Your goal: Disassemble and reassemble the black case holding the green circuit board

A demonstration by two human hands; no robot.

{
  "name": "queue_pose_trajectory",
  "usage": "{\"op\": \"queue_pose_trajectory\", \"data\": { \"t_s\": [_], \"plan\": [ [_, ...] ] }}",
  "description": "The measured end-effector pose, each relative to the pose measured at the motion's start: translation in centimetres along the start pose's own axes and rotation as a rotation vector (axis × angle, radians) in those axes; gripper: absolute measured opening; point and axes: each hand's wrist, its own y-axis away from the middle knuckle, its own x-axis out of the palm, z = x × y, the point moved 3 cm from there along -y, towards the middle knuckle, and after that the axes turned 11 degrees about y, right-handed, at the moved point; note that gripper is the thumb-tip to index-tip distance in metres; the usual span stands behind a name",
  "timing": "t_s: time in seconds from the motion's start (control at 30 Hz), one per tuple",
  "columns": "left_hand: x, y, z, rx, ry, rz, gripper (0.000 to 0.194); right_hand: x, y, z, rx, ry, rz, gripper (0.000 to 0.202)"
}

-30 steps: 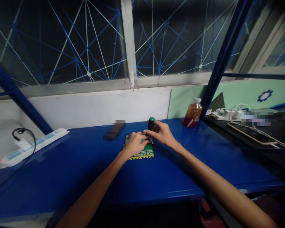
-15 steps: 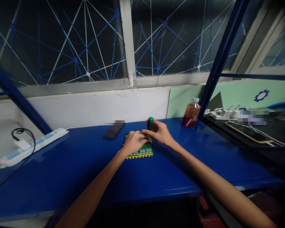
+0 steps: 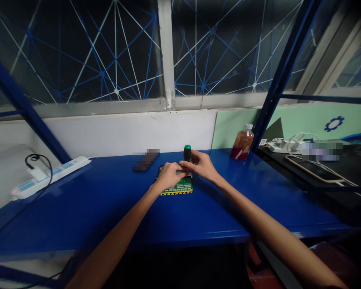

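Note:
A green circuit board (image 3: 185, 187) with a yellow front edge lies flat on the blue table, its far part covered by my hands. My left hand (image 3: 168, 176) rests on the board's left and far side, fingers bent over it, with the fingertips near the screwdriver's lower end. In my right hand (image 3: 203, 165) is a screwdriver (image 3: 187, 153) with a green-and-black handle, pinched between thumb and fingers. It stands nearly upright over the far right part of the board. Its tip is hidden behind my fingers.
A dark, partly blurred-out object (image 3: 146, 161) lies behind the board. The white power strip (image 3: 54, 176) with a black cable is at the left. A drink bottle (image 3: 242, 142) stands at the back right. Beyond the blue post, a phone (image 3: 314, 168) lies among cables on a black surface.
The screwdriver handle has turned, showing more of its black side, and leans slightly further left. Both hands keep nearly the same places on the board. The camera view has shifted slightly.

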Motion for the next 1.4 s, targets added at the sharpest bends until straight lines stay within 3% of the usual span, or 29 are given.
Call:
{"op": "queue_pose_trajectory", "data": {
  "t_s": [0.1,0.27,0.57,0.77,0.97,1.1,1.23,1.4],
  "plan": [
    [-0.06,0.08,0.04,0.043,-0.046,-0.042,0.018,0.02,0.04,0.11,-0.009,0.002,0.008,0.028],
    [-0.19,0.27,-0.52,0.140,-0.045,0.020,0.022,-0.07,0.07,0.16,0.020,-0.002,0.028,0.024],
    [0.06,0.21,-0.17,0.108,0.040,-0.029,0.019,-0.22,0.19,0.36,0.055,-0.021,0.045,0.033],
    [0.00,0.33,-0.60,0.120,0.047,0.027,0.022,-0.20,0.22,0.26,0.067,-0.032,0.044,0.034],
    [0.09,0.27,-0.04,0.104,0.101,-0.023,0.019,-0.29,0.14,0.43,0.026,-0.016,0.020,0.032],
    [0.25,0.33,-0.15,0.131,0.054,0.017,0.020,-0.44,0.17,0.62,0.017,-0.014,-0.023,0.035],
    [0.29,0.37,-0.15,0.124,0.015,-0.017,0.018,-0.48,0.27,0.72,0.018,-0.017,-0.047,0.041],
    [0.44,0.40,-0.38,0.169,0.013,-0.028,0.020,-0.41,0.31,0.49,-0.012,0.027,-0.035,0.034]
  ]
}}
